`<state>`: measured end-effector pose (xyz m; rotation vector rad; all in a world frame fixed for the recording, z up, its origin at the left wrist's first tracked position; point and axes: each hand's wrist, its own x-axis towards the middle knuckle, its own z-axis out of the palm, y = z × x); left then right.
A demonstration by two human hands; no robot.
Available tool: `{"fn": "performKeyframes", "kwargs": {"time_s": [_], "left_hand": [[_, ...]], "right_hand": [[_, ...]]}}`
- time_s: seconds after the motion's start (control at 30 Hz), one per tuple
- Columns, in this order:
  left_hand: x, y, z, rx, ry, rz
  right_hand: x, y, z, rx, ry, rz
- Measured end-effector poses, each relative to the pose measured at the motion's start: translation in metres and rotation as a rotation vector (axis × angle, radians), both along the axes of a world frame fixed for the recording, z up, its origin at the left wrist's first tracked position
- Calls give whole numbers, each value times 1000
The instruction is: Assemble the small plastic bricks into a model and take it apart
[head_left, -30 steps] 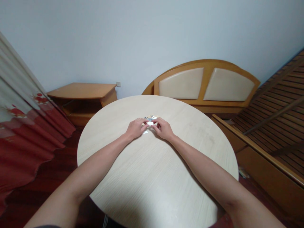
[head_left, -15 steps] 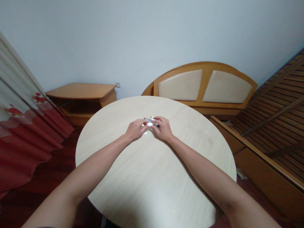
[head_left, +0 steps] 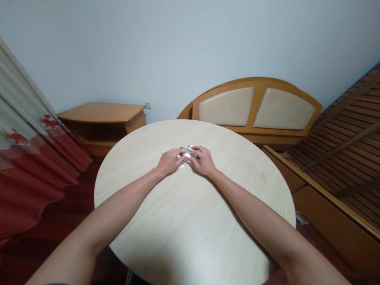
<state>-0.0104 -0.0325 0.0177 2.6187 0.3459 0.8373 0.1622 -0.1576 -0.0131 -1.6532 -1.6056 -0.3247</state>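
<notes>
Both hands meet over the far middle of a round pale wooden table (head_left: 178, 213). Between their fingertips is a small white piece (head_left: 187, 155), too small to name. My left hand (head_left: 170, 161) pinches its left end with thumb and fingers. From the other side, my right hand (head_left: 204, 160) grips it the same way, fingers curled. Just beyond the fingers lies a small cluster of grey-blue and yellowish bits (head_left: 187, 148), partly hidden by the hands. A flat white scrap (head_left: 181, 166) shows on the tabletop below my left fingers.
A wooden cabinet (head_left: 102, 113) stands against the wall at the back left, beside a red and white curtain (head_left: 38, 174). Behind the table is a bed headboard (head_left: 257, 107) with cream panels. A wooden bed frame with slats (head_left: 341, 138) fills the right side.
The white piece between my fingertips has tilted slightly. Both hands stay in nearly the same place.
</notes>
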Motion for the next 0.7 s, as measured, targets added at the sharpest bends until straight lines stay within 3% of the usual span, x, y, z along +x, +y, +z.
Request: {"fn": "performKeyframes", "kwargs": {"time_s": [0.4,0.7], "left_hand": [[1,2,-4,26,-54,-99],[1,2,-4,27,-52,-57]], "right_hand": [[1,0,0,2,-30,44],[-1,0,1,16,-22,50]]}}
